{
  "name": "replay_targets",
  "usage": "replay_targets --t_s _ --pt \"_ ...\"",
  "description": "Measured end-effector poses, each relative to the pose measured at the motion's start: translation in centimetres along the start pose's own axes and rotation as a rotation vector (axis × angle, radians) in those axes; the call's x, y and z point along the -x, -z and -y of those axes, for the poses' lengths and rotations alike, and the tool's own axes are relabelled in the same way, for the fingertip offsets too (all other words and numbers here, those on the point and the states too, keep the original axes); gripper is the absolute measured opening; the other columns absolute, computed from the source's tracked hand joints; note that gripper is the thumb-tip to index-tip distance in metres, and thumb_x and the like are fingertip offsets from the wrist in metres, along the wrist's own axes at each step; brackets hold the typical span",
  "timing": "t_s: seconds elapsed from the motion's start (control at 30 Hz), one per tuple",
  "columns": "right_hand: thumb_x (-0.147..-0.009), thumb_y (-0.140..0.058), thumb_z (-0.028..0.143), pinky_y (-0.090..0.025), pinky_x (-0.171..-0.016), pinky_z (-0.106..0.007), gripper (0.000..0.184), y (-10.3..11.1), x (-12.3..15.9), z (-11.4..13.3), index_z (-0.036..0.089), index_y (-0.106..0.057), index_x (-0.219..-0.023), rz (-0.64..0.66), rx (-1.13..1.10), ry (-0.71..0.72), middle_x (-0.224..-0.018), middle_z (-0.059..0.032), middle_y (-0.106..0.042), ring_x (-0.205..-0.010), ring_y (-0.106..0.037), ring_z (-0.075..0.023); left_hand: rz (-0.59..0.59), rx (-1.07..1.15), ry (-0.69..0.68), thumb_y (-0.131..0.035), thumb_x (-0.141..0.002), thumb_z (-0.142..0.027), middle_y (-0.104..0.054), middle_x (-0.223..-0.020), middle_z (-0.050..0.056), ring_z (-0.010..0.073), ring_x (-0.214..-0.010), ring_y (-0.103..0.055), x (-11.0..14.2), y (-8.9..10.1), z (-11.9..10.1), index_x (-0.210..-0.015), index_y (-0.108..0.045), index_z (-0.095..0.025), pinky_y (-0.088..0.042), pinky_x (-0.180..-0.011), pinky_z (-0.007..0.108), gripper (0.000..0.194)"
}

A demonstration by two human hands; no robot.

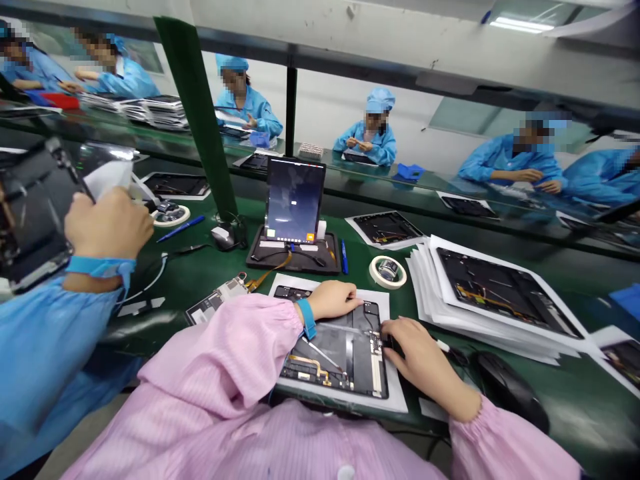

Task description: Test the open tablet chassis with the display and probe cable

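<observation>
Our opened tablet casing (361, 363) lies on a white sheet (397, 392) on the worktop (575, 387), its long axis running roughly left to right. Our right hand (417, 350) is curled at the casing's right edge, nearer the side connectors — our left hand (330, 300) bends over the far edge; whether either grips anything, we cannot tell.

Open blk tablet shell (361, 363), w/ gold flex cables (316, 364), flat on wht paper (397, 395)
</observation>
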State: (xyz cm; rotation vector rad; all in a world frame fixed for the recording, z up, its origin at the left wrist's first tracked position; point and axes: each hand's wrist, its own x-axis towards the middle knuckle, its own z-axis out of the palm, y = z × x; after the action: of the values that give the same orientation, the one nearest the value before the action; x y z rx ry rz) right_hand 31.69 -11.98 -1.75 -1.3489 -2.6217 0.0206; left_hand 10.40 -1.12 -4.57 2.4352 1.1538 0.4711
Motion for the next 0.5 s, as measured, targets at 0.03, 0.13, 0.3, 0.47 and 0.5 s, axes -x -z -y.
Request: replay_targets --t_s 0.03,0.13,0.3,0.47,0.5 --pt "-0.082 -0.055 0.010 -0.044 -0.091 -0.047 0.015 0.0 0.0 0.0 0.018 -0.056 -0.094 0.009 0.010 -0.004 -0.103 -0.0080 -0.061 -0.095 -0.054 -0.0239 -0.001 0.001 -0.001 -0.047 -0.088 -0.050 -0.069 -0.080 0.002 0.0190 -0.074 -0.062 0.0 0.0 0.0 -0.080 -0.061 -0.021 -0.036 -0.060 0.027 0.034" --pt "-0.084 -0.053 0.010 -0.045 -0.087 -0.046 0.011 -0.1 -0.1 -0.2 0.018 -0.059 -0.089 0.056 0.010 0.027 -0.108 -0.0085 -0.061 -0.100 -0.051 -0.0257 0.004 0.007 -0.005 -0.047 -0.088 -0.051 -0.069 -0.079 0.002 0.0191 -0.074 -0.062 0.0 0.0 0.0 -0.079 -0.061 -0.021 -0.035 -0.059 0.027 0.034" --pt "-0.087 -0.053 0.013 -0.046 -0.088 -0.042 0.011 0.3 -0.3 -1.1 0.018 -0.062 -0.087 0.113 -0.078 0.040 -0.109 -0.0082 -0.060 -0.103 -0.051 -0.0238 0.012 0.015 0.003 -0.048 -0.088 -0.051 -0.070 -0.081 0.003 0.0190 -0.076 -0.063 0.0 0.0 0.0 -0.082 -0.062 -0.021 -0.037 -0.061 0.027 0.034" --pt "-0.087 -0.053 0.014 -0.045 -0.087 -0.042 0.012 0.6 -0.2 -0.6 0.020 -0.063 -0.087 0.081 -0.001 0.057 -0.111 -0.0073 -0.062 -0.102 -0.054 -0.0236 0.014 0.019 0.001 -0.048 -0.087 -0.053 -0.070 -0.082 0.002 0.0190 -0.076 -0.063 -0.1 -0.1 0.1 -0.083 -0.062 -0.021 -0.038 -0.061 0.026 0.035" --pt "-0.086 -0.052 0.013 -0.043 -0.091 -0.045 0.013 0.5 -0.2 -0.2 0.019 -0.064 -0.087 0.045 0.058 0.049 -0.112 -0.0072 -0.062 -0.103 -0.054 -0.0244 0.015 0.017 0.001 -0.048 -0.087 -0.052 -0.070 -0.082 0.002 0.0190 -0.076 -0.064 -0.1 -0.1 0.2 -0.082 -0.062 -0.021 -0.038 -0.061 0.026 0.035"
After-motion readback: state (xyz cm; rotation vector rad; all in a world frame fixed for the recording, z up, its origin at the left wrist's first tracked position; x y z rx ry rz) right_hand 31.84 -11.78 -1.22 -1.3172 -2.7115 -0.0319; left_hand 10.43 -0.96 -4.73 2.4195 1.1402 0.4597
